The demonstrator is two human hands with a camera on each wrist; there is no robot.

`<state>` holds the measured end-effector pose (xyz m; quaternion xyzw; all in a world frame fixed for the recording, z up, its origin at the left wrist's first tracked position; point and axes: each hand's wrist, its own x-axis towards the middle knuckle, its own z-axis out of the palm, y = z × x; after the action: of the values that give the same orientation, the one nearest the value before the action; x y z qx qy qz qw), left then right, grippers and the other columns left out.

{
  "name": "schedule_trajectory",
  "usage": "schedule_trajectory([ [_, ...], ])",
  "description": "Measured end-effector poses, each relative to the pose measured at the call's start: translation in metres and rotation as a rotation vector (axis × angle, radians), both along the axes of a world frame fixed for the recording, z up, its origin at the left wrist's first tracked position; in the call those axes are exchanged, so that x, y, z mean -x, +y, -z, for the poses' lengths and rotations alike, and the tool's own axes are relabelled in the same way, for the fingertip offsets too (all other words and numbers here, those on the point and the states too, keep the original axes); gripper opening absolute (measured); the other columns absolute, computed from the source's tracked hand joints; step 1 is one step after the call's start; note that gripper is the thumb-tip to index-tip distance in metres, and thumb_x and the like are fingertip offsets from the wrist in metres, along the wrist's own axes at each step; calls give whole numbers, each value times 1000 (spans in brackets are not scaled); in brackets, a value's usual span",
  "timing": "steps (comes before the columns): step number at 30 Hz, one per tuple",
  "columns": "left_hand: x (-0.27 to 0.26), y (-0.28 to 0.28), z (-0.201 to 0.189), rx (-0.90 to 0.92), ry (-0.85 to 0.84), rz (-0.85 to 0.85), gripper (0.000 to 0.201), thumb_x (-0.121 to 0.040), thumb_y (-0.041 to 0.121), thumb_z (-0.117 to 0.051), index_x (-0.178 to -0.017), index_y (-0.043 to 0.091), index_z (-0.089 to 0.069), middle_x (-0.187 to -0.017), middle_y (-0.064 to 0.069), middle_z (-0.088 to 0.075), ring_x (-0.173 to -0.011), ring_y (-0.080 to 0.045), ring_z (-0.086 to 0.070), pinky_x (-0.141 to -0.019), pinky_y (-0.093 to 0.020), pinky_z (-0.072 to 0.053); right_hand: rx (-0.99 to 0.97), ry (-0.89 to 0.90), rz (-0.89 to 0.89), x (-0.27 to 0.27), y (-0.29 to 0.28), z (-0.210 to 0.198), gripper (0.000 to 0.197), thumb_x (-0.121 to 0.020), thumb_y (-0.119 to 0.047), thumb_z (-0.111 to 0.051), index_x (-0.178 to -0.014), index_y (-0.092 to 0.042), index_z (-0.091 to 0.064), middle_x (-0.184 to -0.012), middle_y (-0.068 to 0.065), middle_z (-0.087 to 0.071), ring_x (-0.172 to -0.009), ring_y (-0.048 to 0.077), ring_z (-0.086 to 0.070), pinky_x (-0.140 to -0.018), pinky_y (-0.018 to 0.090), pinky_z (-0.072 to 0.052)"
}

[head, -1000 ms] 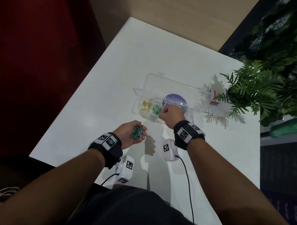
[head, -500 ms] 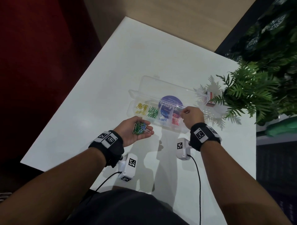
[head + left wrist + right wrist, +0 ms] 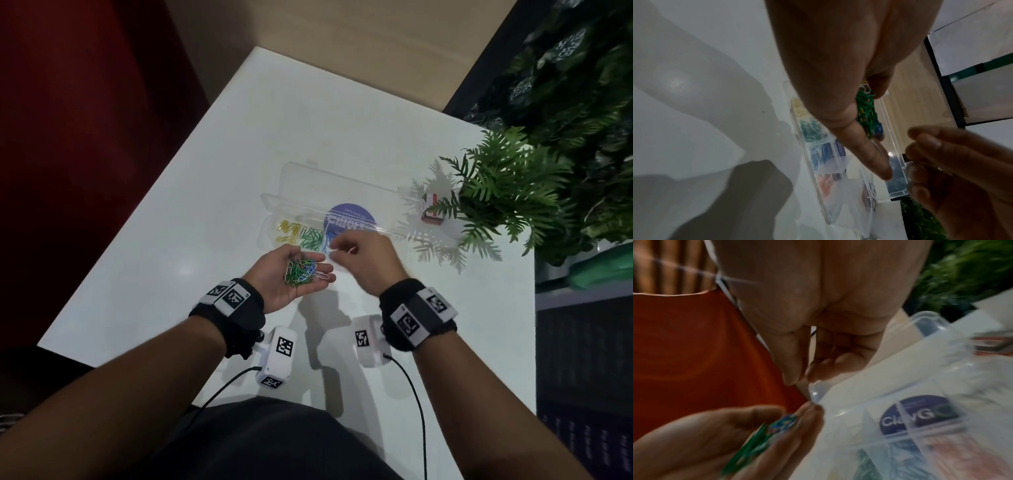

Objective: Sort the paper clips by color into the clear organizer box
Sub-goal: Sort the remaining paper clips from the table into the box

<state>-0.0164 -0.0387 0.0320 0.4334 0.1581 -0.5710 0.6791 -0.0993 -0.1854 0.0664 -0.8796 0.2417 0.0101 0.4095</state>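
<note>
The left hand (image 3: 291, 274) cups mixed paper clips (image 3: 301, 270) palm up, the right hand (image 3: 363, 255) loosely curled and holding nothing beside the clear organizer box (image 3: 274, 205), whose purple sticker (image 3: 918, 413) reads "ClevG".

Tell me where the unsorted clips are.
In the head view, the mixed clips lie in the upturned left hand, just in front of the clear organizer box.

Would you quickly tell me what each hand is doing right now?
Left hand: open, palm up, cradling mixed paper clips.
Right hand: fingertips together; whether they pinch a clip cannot be told.
</note>
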Motion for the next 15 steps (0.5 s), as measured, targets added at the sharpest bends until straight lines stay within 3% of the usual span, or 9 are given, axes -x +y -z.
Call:
schedule_trajectory([
  [3, -2, -3, -6, 3, -10, -10, 38, -103, 26, -32, -106, -5, -55, -94, -22, -67, -73, -30, -69, -75, -42, -60, 117, 81, -203, -2, 22, -7, 21, -82, -21, -66, -103, -19, -71, -89, -1, -63, -79, 12, -56, -70, 27, -44],
  [7, -7, -2, -15, 27, -45, 59, 44, -104, 29, -26, -102, -1, -59, -72, -12, -68, -59, -21, -65, -63, -32, -58, 284, 127, -237, -7, 36, -6, 33, -83, -29, -64, -116, -26, -64, -97, 0, -55, -89, 18, -55, -75, 34, -48],
  [11, -18, 1, -19, 33, -53, 86, 44, -103, 30, -26, -101, 2, -60, -73, -10, -63, -56, -18, -61, -53, -25, -52, 282, 101, -196, -12, 54, -9, 32, -83, -27, -62, -115, -27, -62, -100, 0, -54, -92, 20, -55, -72, 36, -50],
  [15, -22, 3, -13, -1, -30, 74, 41, -103, 30, -30, -114, 0, -55, -79, -11, -60, -53, -16, -62, -47, -24, -50, 304, 162, -178, -23, 68, -5, 32, -84, -26, -59, -115, -32, -62, -95, 2, -54, -87, 22, -55, -70, 34, -48],
])
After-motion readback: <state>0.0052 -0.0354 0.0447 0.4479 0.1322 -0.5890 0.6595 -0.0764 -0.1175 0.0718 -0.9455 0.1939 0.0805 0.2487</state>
